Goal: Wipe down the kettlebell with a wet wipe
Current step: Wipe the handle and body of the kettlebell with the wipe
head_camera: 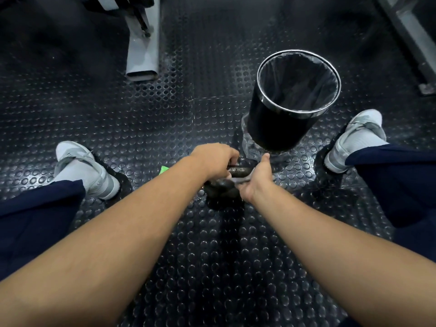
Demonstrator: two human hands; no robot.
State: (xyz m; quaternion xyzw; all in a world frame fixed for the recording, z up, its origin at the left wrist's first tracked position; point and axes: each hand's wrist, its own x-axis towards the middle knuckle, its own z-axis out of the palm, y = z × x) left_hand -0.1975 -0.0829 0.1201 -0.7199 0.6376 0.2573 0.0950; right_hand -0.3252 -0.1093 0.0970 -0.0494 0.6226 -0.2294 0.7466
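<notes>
A black kettlebell (pixel 221 188) stands on the studded rubber floor between my feet. Its handle (pixel 240 171) runs across the top. My left hand (pixel 215 160) grips the left end of the handle, fingers curled round it. My right hand (pixel 256 178) sits at the right end of the handle, thumb raised, pressing a thin white wet wipe (pixel 239 178) against the handle's underside. Most of the wipe is hidden by the hand.
A black bin (pixel 292 109) with a clear liner stands just beyond the kettlebell. A green packet (pixel 164 170) peeks out left of my left hand. A grey machine leg (pixel 142 50) rests at the back left, another frame (pixel 410 43) at the back right. My shoes flank the kettlebell.
</notes>
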